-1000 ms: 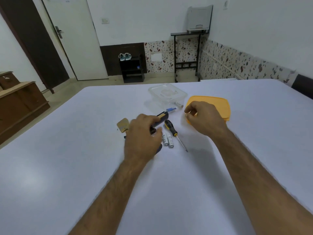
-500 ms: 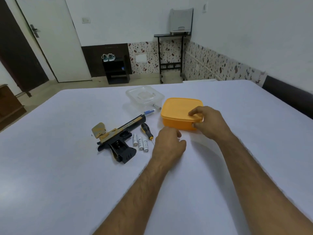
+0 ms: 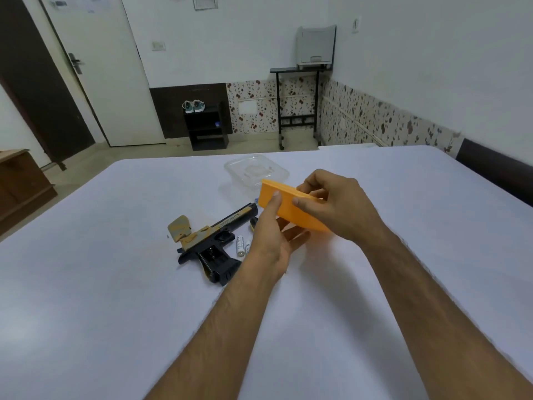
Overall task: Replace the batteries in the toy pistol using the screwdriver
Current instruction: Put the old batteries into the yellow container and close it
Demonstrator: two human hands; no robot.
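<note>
The black and gold toy pistol [image 3: 215,241] lies on its side on the white table, its grip open toward me. A gold cover piece [image 3: 180,226] lies at its rear end. Small white batteries [image 3: 240,246] lie just right of the grip. Only the yellow-black handle end of the screwdriver [image 3: 253,222] shows beside my left wrist. Both hands hold an orange plastic box [image 3: 285,210] tilted above the table. My left hand [image 3: 274,238] has its thumb on the side and fingers underneath. My right hand [image 3: 337,206] grips the top edge.
A clear plastic container [image 3: 255,171] stands behind the orange box. The white table [image 3: 115,284] spreads wide on all sides. Beyond it are a door, a small black shelf with shoes, and a black stand against the wall.
My left hand let go of the pistol and moved right to the orange box. Both hands lifted the box off the table and tilted it.
</note>
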